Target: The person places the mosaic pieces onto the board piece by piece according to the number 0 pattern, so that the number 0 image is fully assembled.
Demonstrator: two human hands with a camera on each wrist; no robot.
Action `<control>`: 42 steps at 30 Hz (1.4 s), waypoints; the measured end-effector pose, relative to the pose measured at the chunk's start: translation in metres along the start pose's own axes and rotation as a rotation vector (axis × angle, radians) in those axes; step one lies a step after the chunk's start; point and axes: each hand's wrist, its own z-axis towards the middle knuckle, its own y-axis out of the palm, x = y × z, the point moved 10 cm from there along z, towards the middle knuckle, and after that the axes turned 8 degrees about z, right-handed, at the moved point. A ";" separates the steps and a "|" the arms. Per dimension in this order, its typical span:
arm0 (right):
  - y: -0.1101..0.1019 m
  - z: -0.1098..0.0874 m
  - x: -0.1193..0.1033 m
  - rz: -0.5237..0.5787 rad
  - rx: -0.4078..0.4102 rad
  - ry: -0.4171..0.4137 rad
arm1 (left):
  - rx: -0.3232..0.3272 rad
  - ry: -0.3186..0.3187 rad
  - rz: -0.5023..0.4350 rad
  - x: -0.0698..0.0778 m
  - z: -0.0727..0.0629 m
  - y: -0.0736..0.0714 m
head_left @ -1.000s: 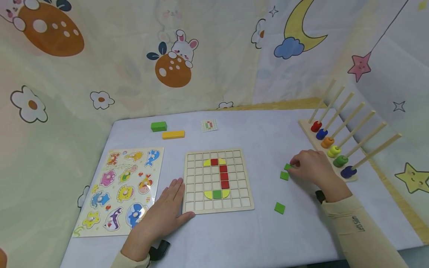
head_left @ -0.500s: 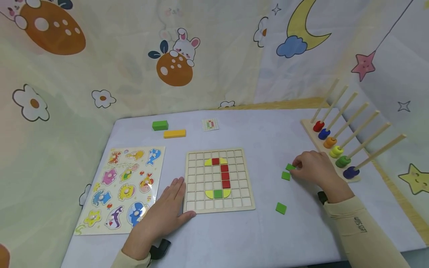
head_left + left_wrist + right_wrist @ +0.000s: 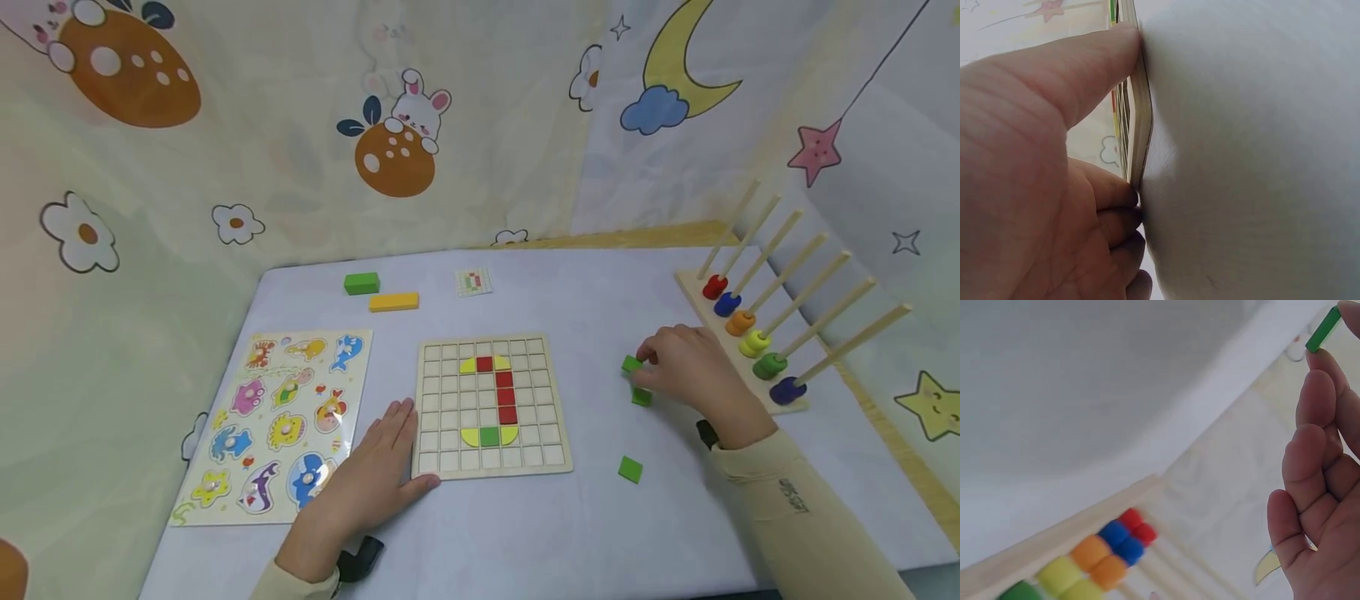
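Note:
My right hand (image 3: 686, 367) pinches a green square tile (image 3: 1324, 329) between thumb and index finger, raised off the table in the right wrist view. Just under that hand lies a second green tile (image 3: 641, 397); a third green tile (image 3: 631, 469) rests nearer the front. A wooden grid board (image 3: 558, 417) carries yellow quarter-round, red and green pieces in several of its squares. With fingers extended, my left hand (image 3: 375, 467) lies along the board's left side, its thumb at the lower left corner. The left wrist view shows thumb and fingertips touching the board's edge (image 3: 1141, 119).
An animal puzzle board (image 3: 281, 429) lies at the left, partly under the left forearm. Behind are a green block (image 3: 362, 284), a yellow block (image 3: 393, 302) and a small pattern card (image 3: 473, 282). A peg rack (image 3: 701, 304) with coloured beads stands at the right.
My right hand has lifted the pinched green tile and shifted slightly left with it. The left hand stays at the board's edge.

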 end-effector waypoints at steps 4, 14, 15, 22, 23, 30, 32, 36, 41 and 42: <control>-0.005 0.004 -0.023 -0.018 0.029 -0.064 | 0.005 -0.001 -0.005 0.001 -0.001 -0.002; -0.004 0.019 -0.077 -0.030 0.043 -0.153 | 0.002 -0.007 -0.002 0.001 -0.001 0.000; -0.003 0.021 -0.083 -0.029 0.042 -0.163 | 0.000 -0.009 -0.001 0.001 0.000 0.000; 0.007 0.032 -0.123 -0.029 0.027 -0.220 | -0.001 -0.009 0.003 0.002 0.001 -0.001; 0.010 0.034 -0.129 -0.028 0.024 -0.228 | -0.001 -0.010 0.002 0.002 0.000 -0.001; 0.025 0.044 -0.167 -0.002 0.002 -0.321 | 0.006 -0.014 0.005 0.001 -0.001 -0.002; 0.030 0.046 -0.178 0.011 -0.008 -0.351 | 0.004 -0.014 0.007 0.000 -0.001 -0.001; 0.042 0.050 -0.196 0.019 -0.036 -0.391 | -0.004 -0.014 0.014 -0.001 0.000 0.001; 0.058 0.055 -0.216 -0.003 -0.081 -0.413 | 0.002 -0.010 0.020 0.000 0.000 0.001; 0.061 0.056 -0.220 -0.007 -0.090 -0.419 | 0.004 -0.011 0.022 0.000 0.000 0.001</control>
